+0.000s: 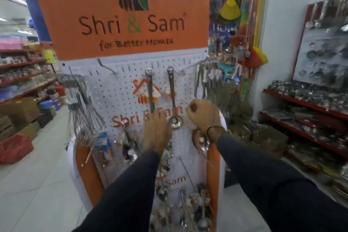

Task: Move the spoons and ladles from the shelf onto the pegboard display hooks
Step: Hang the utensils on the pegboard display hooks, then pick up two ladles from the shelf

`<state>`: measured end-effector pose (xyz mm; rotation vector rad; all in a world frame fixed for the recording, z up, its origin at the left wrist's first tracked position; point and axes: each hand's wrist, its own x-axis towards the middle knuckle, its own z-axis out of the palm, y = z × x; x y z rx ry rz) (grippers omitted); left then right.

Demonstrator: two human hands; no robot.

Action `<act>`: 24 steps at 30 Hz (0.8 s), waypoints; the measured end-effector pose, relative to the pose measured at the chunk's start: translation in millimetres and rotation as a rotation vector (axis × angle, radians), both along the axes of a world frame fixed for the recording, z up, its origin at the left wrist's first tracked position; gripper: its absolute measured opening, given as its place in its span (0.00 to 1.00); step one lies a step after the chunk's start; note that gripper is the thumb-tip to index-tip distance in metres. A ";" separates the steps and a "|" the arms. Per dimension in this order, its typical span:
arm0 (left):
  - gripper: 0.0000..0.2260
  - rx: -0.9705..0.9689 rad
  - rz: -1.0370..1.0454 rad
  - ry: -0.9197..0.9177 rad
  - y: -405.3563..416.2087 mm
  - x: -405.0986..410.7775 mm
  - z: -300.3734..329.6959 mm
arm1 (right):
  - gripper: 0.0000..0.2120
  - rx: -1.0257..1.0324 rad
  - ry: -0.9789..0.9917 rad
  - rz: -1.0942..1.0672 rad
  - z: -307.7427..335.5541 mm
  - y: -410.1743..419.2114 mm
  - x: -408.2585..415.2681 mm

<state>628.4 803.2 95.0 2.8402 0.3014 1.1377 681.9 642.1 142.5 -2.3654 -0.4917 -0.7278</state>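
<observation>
While the left hand [157,132] clenches the lower end of a long utensil [150,90] hung at the pegboard [116,100] centre, the right hand [204,117] is fisted beside a hanging ladle [175,118]; its contents cannot be told. Steady the handle, confirm its eyelet sits fully over the hook [148,70], then release gently. More spoons [201,142] hang lower right.

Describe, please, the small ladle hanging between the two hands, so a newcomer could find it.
Start at the orange Shri & Sam sign, then drop to the white pegboard beneath. Two steel utensils hang centrally; the ladle is the right one, the only one whose round bowl shows.
</observation>
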 end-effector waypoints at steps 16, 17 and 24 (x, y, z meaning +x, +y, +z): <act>0.53 0.594 -1.245 0.379 -499.0 -70.5 -54.3 | 0.49 -0.295 0.424 -1.272 -76.8 -511.5 -281.3; 0.54 0.606 -1.315 0.359 -526.5 -87.8 -54.5 | 0.50 -0.273 0.455 -1.346 -79.7 -529.5 -312.7; 0.57 0.693 -1.860 0.313 -679.2 -281.4 -64.0 | 0.46 -0.127 0.555 -1.879 -111.5 -562.4 -576.5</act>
